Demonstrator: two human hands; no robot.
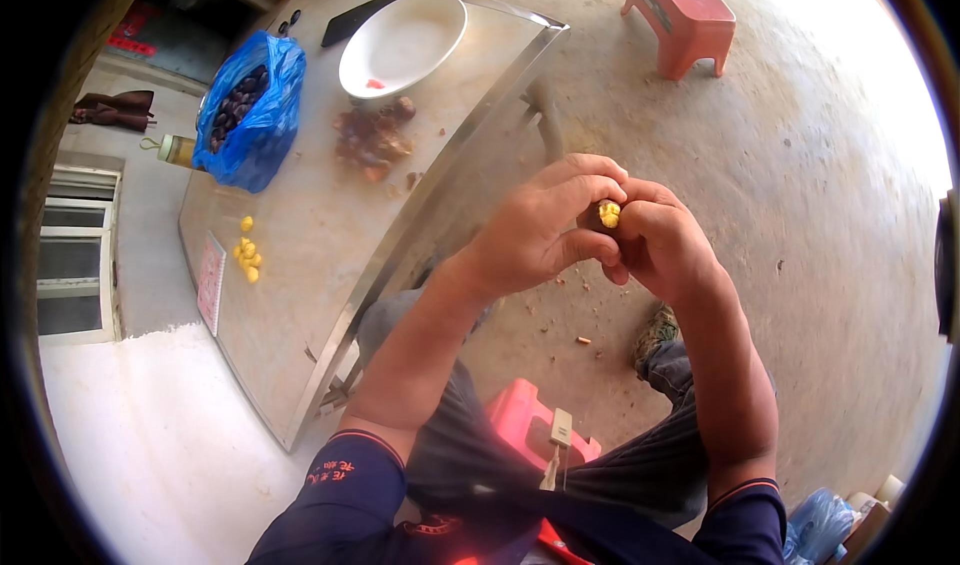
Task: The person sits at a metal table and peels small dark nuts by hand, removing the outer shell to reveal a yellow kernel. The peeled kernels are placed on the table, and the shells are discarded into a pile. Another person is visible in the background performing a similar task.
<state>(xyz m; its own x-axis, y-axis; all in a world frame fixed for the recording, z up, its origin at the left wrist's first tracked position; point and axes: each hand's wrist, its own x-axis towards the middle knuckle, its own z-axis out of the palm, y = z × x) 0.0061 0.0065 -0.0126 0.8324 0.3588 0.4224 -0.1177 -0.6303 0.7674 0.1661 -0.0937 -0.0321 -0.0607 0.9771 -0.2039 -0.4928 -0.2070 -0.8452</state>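
Note:
My left hand and my right hand meet in the air beyond the table's edge, over the floor. Between their fingers is a partly peeled chestnut, its yellow kernel showing through the dark brown shell. Both hands grip it. On the table lies a loose heap of brown shells, with a whole chestnut beside it. An open blue plastic bag holds many dark chestnuts. Several peeled yellow kernels lie nearer the wall.
The table has a metal edge. On it are a white oval dish, a black flat object, a bottle and a spiral notebook. A red stool stands on the floor; a pink stool is below me.

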